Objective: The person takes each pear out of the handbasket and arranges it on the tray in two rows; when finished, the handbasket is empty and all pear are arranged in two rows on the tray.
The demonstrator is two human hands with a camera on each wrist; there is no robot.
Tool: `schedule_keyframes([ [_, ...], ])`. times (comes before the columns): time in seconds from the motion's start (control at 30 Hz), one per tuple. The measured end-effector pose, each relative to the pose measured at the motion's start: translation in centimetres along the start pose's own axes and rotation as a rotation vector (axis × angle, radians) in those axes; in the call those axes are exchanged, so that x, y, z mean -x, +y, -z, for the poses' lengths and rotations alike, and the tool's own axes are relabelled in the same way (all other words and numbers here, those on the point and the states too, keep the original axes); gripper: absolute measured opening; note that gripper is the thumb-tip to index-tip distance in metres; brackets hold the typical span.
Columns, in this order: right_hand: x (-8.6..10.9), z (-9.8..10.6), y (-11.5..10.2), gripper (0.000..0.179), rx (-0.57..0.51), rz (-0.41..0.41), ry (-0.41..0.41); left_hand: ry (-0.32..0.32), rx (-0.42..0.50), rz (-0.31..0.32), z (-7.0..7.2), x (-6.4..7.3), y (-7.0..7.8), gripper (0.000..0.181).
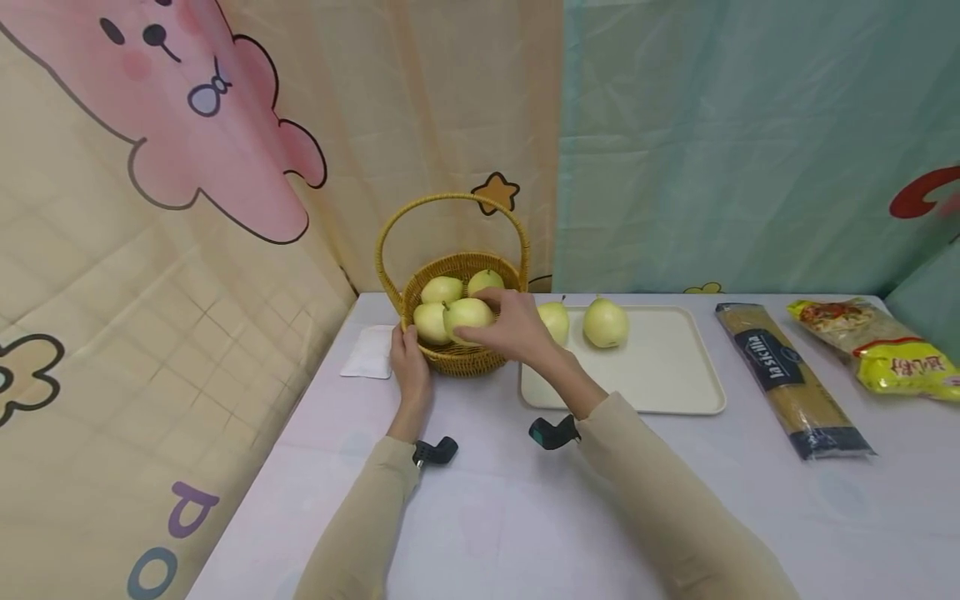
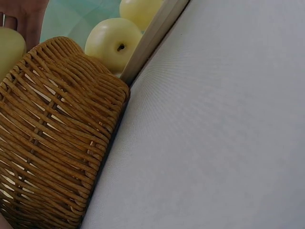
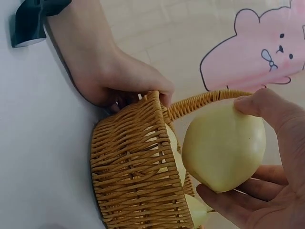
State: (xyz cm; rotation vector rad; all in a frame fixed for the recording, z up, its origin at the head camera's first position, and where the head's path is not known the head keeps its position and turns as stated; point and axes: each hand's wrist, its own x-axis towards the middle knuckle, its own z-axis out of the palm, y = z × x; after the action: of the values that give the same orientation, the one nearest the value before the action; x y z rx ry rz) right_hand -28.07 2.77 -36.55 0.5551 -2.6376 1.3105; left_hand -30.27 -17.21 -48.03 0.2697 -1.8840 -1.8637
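A round wicker basket (image 1: 459, 363) with a tall hoop handle stands on the table, several pale yellow-green pears (image 1: 442, 290) inside it. My left hand (image 1: 411, 368) grips the basket's left rim; the right wrist view shows its thumb hooked over the edge and fingers outside. Above the basket's front opening, my right hand (image 1: 517, 323) holds a pear (image 3: 224, 145) between thumb and fingers. That pear overlaps the others in the head view. Beside the basket, two more pears (image 1: 605, 323) sit at the left of a cream tray (image 1: 652, 379).
Right of the tray lie a long pack of pasta (image 1: 780, 375) and a yellow-and-clear food bag (image 1: 892, 350). A small white packet (image 1: 369, 352) is left of the basket. Printed curtains (image 1: 712, 150) hang close behind the table's back edge.
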Motion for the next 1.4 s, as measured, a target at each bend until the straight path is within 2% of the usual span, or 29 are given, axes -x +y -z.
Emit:
schedule_keyframes([
  [0.23, 2.7, 1.5, 1.7, 0.058, -0.058, 0.026, 0.063, -0.027, 0.023, 0.040, -0.2, 0.0, 0.5, 0.046],
  [0.4, 4.2, 2.4, 2.7, 0.050, -0.113, 0.046, 0.077, -0.025, 0.016, 0.007, -0.1, -0.1, 0.2, 0.048],
  [0.5, 4.9, 3.1, 3.2, 0.051, -0.170, 0.025, 0.079, -0.015, 0.005, 0.001, 0.0, 0.0, 0.2, 0.047],
  [0.67, 5.8, 4.9, 3.7, 0.055, -0.207, -0.024, 0.127, -0.009, -0.011, 0.002, 0.0, 0.0, 0.1, 0.047],
  [0.93, 6.1, 8.4, 4.5, 0.056, -0.173, -0.048, 0.218, -0.018, -0.001, -0.008, 0.1, 0.0, -0.1, 0.048],
  [1.2, 6.3, 11.5, 6.9, 0.058, -0.087, -0.127, 0.346, -0.017, 0.005, 0.000, 0.2, 0.0, -0.2, 0.048],
  [1.4, 6.6, 13.5, 8.1, 0.066, -0.049, -0.199, 0.384, -0.020, 0.020, -0.009, 0.0, 0.0, 0.0, 0.048],
])
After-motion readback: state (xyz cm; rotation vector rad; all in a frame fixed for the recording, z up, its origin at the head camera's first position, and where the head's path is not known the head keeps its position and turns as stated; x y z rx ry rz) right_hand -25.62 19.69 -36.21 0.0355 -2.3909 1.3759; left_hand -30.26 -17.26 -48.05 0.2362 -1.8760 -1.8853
